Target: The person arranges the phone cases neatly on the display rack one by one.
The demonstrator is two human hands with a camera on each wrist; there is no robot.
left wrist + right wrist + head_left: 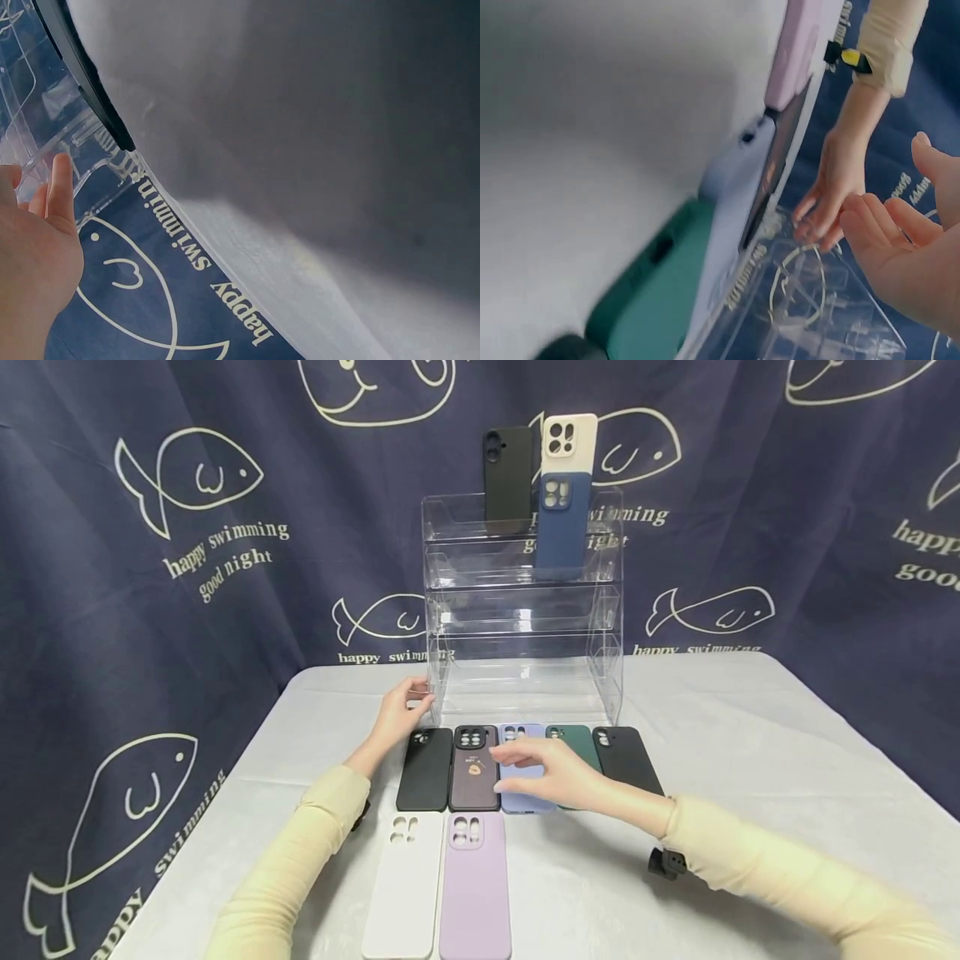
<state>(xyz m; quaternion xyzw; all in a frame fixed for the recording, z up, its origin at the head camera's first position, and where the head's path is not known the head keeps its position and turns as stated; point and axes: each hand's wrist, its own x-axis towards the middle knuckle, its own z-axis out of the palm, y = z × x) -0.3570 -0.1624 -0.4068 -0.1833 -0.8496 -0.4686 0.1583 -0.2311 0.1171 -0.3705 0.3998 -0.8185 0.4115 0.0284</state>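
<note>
A clear tiered rack [525,672] stands at the back of the table. My left hand [405,710] is at its lower left side, fingertips right at the clear edge; the left wrist view shows that hand [41,251] with a finger extended beside the plastic. Above the phone cases, my right hand [551,768] holds nothing, its thumb apart from the fingers. Partly hidden under it lie a periwinkle phone case [525,804] and a green phone case [577,743]. Left of these are a dark brown phone case [474,789] and a black phone case [425,777].
Another black case [626,756] ends the row on the right. Nearer me lie a white case [402,893] and a purple case [476,893]. On the rack's upper tiers stand a black case [508,477], a white case [573,456] and a blue case [562,531]. Behind hangs a dark curtain [247,618].
</note>
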